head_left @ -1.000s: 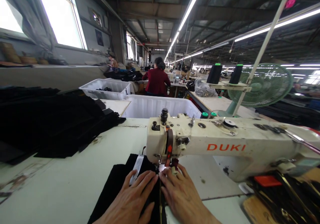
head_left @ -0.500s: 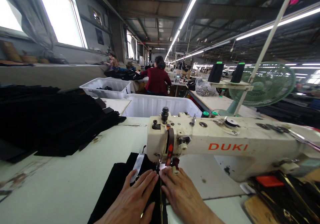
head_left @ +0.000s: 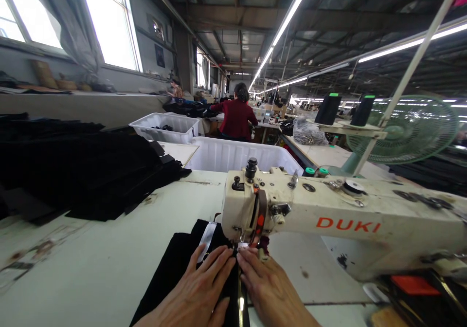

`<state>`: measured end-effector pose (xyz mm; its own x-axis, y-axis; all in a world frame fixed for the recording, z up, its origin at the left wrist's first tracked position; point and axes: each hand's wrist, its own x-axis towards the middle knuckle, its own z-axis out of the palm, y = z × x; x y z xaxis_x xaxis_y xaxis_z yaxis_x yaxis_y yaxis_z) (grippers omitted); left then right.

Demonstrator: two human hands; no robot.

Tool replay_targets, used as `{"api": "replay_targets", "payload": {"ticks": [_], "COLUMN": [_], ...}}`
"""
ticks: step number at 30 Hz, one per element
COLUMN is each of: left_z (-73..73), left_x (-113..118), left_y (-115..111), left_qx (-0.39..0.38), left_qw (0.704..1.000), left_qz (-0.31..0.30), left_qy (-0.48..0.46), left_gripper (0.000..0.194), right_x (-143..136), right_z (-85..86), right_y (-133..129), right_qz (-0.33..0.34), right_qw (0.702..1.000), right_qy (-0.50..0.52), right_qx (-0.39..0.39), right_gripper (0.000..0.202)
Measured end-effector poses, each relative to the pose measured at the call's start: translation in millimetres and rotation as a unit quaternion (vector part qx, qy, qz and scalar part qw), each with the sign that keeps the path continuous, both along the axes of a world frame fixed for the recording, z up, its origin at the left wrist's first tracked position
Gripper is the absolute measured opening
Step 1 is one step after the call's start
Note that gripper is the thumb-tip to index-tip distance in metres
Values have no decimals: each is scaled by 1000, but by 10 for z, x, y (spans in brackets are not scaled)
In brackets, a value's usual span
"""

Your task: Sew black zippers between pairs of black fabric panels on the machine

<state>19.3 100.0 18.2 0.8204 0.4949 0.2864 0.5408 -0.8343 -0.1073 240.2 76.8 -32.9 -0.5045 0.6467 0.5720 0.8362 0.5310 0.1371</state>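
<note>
My left hand point(head_left: 199, 288) lies flat on a piece of black fabric point(head_left: 164, 263), fingers stretched toward the needle area. A pale metal-looking strip point(head_left: 208, 237) sits at the fabric's far part, beside my left forefinger. My right hand point(head_left: 266, 285) rests just right of it, fingers extended and pressing down close to the presser foot. Between the hands runs a black strip with a shiny gold line point(head_left: 241, 302), like a metal zipper. The white sewing machine point(head_left: 302, 210) stands over the fabric's far end; its needle is hard to make out behind my fingertips.
A heap of black fabric pieces point(head_left: 91, 171) covers the table's left side. Behind the machine are white plastic bins point(head_left: 241, 154). Thread cones point(head_left: 328, 109) and a green fan point(head_left: 404, 132) stand at right. A person in a dark red top point(head_left: 237, 118) sits further ahead.
My view has turned slightly left, so the scene sits further right. Both hands keep flat by the presser foot, and more of the gold line shows between them.
</note>
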Motion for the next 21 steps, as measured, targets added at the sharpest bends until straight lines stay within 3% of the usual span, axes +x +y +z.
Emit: {"api": "replay_targets", "payload": {"ticks": [4,8,11,14,17,19,21], "left_z": [-88,-79,-41,-132,-312,-357,-282], "left_x": [-30,-62,-113,-190,-276,-343,-424], "left_y": [16,1,-195,-536,-809,-883,-880], "left_qx": [1,-25,-31,36,111,69,-29], "left_qw": [999,999,999,998,990,992,992], "left_qz": [-15,-8,-8,-47,-87,-95,-74], "left_qy": [-41,-30,10,17,-25,-51,-101], "left_gripper": [58,55,55,58,61,61,57], "right_x": [-11,-56,-52,-14,-34,-107,-208], "right_z": [-11,111,242,293,191,79,4], "right_y": [8,-27,-240,-652,-1060,-1225,-1302], "right_qz": [-3,-18,-24,-16,21,39,38], "right_qw": [1000,994,986,975,984,995,996], "right_qy": [4,45,85,126,109,70,76], "right_qx": [-29,-99,-144,-181,-141,-65,-15], "right_gripper": [43,44,45,54,53,46,39]}}
